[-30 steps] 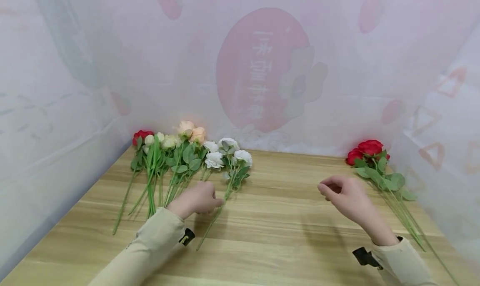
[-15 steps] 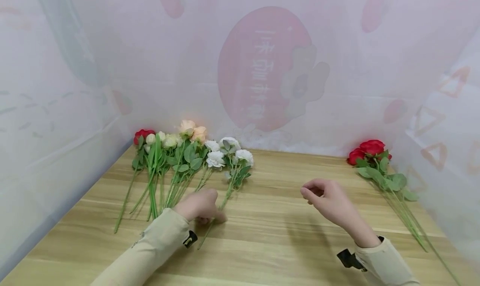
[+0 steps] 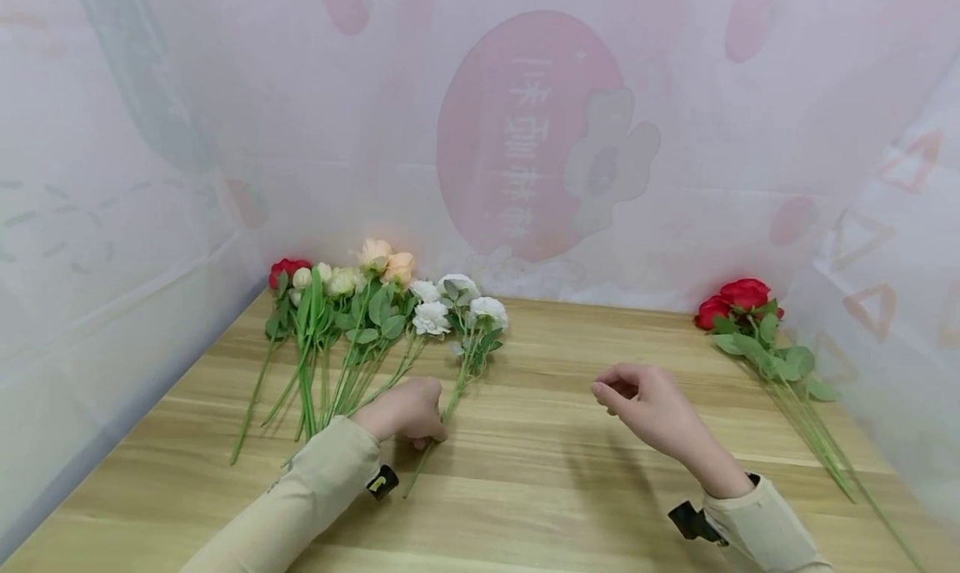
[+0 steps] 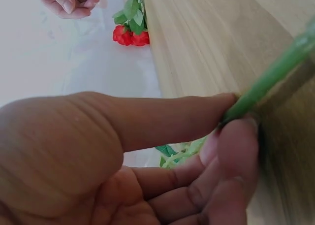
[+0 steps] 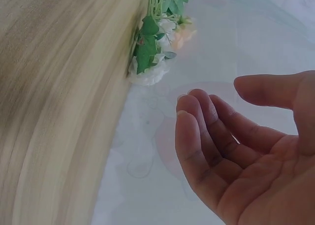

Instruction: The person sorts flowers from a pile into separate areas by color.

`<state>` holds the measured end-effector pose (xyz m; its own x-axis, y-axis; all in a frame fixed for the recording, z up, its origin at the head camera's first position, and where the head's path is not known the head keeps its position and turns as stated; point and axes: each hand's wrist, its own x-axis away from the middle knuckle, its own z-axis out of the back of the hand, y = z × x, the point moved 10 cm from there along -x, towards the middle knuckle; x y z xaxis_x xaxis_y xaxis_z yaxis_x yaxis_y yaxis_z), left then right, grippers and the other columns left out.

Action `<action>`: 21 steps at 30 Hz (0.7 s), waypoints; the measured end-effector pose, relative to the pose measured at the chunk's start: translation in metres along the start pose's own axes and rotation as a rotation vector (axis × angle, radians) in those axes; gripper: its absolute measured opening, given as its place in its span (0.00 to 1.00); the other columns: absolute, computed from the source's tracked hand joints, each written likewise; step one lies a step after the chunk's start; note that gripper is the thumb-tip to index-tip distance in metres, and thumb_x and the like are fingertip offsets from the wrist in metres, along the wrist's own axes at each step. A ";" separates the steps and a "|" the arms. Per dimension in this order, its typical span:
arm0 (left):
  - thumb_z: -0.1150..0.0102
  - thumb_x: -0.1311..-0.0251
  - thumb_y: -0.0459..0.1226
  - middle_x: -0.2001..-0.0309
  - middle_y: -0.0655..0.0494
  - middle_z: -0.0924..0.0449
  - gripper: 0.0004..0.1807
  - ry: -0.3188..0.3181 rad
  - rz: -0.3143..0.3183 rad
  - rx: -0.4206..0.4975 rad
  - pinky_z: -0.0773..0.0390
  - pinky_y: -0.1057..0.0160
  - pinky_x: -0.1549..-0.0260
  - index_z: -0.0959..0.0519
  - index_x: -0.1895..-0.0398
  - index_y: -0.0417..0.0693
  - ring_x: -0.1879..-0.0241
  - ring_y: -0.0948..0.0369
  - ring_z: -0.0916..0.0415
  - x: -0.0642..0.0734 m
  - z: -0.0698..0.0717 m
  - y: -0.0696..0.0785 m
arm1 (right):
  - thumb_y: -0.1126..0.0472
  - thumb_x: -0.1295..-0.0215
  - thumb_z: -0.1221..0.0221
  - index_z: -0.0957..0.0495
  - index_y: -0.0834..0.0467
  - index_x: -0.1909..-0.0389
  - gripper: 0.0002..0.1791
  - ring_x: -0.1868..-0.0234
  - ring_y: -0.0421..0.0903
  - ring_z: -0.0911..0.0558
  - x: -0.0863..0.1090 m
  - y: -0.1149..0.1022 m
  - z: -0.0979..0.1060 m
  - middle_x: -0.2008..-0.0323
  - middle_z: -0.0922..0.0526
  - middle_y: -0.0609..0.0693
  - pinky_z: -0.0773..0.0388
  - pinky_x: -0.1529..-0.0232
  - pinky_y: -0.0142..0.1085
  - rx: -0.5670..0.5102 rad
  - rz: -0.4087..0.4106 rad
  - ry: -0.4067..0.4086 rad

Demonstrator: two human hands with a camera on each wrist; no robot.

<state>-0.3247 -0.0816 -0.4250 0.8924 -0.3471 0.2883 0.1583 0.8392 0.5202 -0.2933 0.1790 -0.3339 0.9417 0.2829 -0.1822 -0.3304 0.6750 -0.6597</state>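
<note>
My left hand pinches the green stem of a white flower between thumb and fingers, low on the stem. In the left wrist view the stem runs from the fingertips up to the right, close over the wood. The flower's head and leaves lie at the right end of the row of flowers. Over the middle right of the table my right hand hovers with loosely bent fingers. Its palm holds nothing, and a gap shows between thumb and fingers.
Left of the pinched stem lie more white flowers, peach roses, cream flowers and a red flower. Red roses with long stems lie at the right. Fabric walls surround the wooden table at the back and sides.
My left hand has slid down toward the lower end of the white flower's stem and now pinches it. My right hand has moved left, away from the red roses.
</note>
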 end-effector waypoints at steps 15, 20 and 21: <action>0.34 0.39 0.32 0.90 0.51 0.24 0.24 0.018 -0.165 0.127 0.31 0.68 0.83 0.28 0.93 0.44 0.88 0.55 0.24 0.009 0.009 0.025 | 0.55 0.29 0.40 0.18 0.60 0.56 0.12 0.67 0.49 0.19 0.001 0.000 0.003 0.69 0.18 0.46 0.22 0.68 0.38 -0.036 -0.025 -0.012; 0.34 0.38 0.35 0.87 0.54 0.22 0.16 0.027 -0.172 0.177 0.26 0.66 0.81 0.20 0.84 0.42 0.83 0.54 0.19 0.013 0.012 0.033 | 0.55 0.30 0.40 0.18 0.61 0.56 0.12 0.67 0.46 0.19 0.002 0.002 0.003 0.68 0.17 0.47 0.21 0.68 0.39 -0.058 -0.042 -0.016; 0.34 0.38 0.35 0.86 0.55 0.22 0.15 0.029 -0.173 0.192 0.25 0.66 0.81 0.20 0.83 0.43 0.82 0.54 0.19 0.015 0.013 0.035 | 0.56 0.30 0.40 0.18 0.61 0.56 0.12 0.67 0.45 0.19 0.002 0.002 0.003 0.68 0.17 0.47 0.20 0.67 0.40 -0.061 -0.047 -0.016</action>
<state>-0.3111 -0.0626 -0.3923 0.8713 -0.4638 0.1603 0.2285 0.6727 0.7038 -0.2923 0.1829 -0.3338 0.9548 0.2630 -0.1385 -0.2808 0.6450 -0.7107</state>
